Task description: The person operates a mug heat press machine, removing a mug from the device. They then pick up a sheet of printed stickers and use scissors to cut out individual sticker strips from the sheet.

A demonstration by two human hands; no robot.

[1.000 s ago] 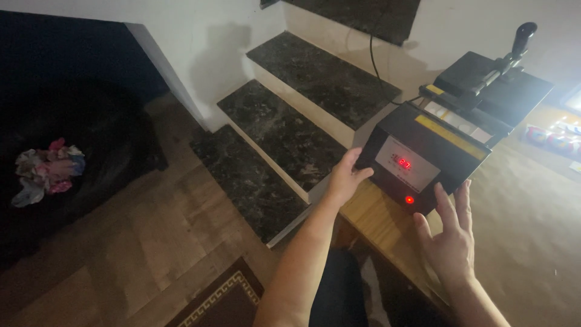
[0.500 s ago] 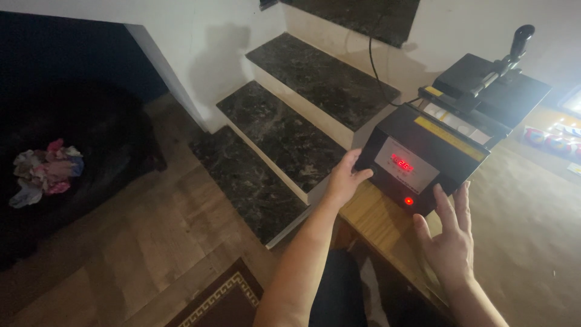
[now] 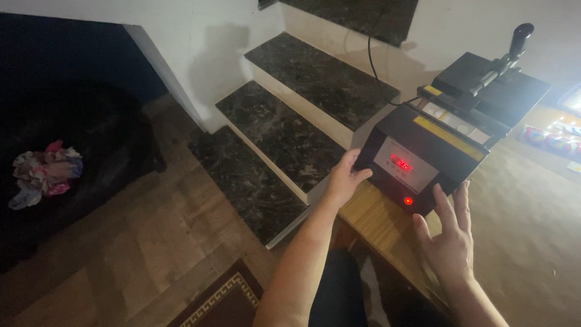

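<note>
A black heat press machine [image 3: 445, 130] stands on a wooden table [image 3: 514, 242], with a lit red digital display and a red light on its front panel and a black lever handle [image 3: 514, 45] at the top. My left hand [image 3: 344, 178] grips the left front corner of the machine's control box. Just below the panel's right corner hovers my right hand [image 3: 449, 239], fingers spread, fingertips near or touching the box.
Dark marble stair steps [image 3: 284, 130] climb to the left of the table. A black cable [image 3: 376, 66] runs down the wall to the machine. A crumpled colourful cloth [image 3: 43, 172] lies on a dark seat at left. A patterned rug edge [image 3: 218, 300] lies on the wood floor.
Both hands stay where they were on and near the control box. The view has shifted only slightly.
</note>
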